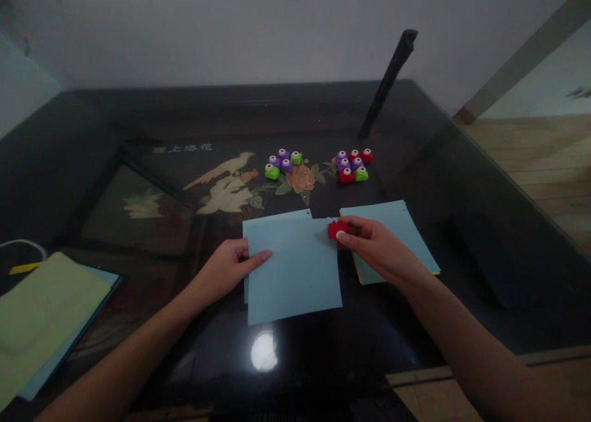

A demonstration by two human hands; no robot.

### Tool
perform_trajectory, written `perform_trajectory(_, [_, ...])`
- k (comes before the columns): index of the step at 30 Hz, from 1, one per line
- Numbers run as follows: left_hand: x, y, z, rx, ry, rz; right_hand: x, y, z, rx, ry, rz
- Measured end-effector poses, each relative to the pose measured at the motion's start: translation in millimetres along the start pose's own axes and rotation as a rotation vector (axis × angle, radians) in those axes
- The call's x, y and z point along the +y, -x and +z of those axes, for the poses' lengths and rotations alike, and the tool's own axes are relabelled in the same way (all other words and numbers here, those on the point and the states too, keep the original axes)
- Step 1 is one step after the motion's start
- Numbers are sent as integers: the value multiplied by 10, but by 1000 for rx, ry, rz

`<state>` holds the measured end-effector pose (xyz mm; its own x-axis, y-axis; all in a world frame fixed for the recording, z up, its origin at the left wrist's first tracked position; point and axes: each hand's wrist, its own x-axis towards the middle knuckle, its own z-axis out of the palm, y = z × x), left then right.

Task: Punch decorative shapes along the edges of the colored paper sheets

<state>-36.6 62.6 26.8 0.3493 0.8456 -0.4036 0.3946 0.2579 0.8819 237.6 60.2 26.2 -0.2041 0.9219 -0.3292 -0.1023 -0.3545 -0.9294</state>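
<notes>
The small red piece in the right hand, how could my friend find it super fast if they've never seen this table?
On the dark, shiny table, look for the front light blue sheet. At its far right corner, the right hand pinches the small red piece. Other red pieces sit farther back; this is the only red one in the hands.

- Dim, greyish light falls across a glossy black tabletop [369, 342].
- A white glare patch [265, 351] burns near its front edge.
- Haze softens fine detail; wide-angle stretch marks the edges.
</notes>
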Motion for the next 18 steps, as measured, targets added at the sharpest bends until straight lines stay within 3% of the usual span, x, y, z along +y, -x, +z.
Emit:
perform_trajectory(12, [13, -7, 20, -22, 75, -21, -11, 5, 42, 85, 146, -65])
perform_trajectory(18, [-14, -14, 6, -19, 10, -2, -2, -3, 53, 98, 157, -86])
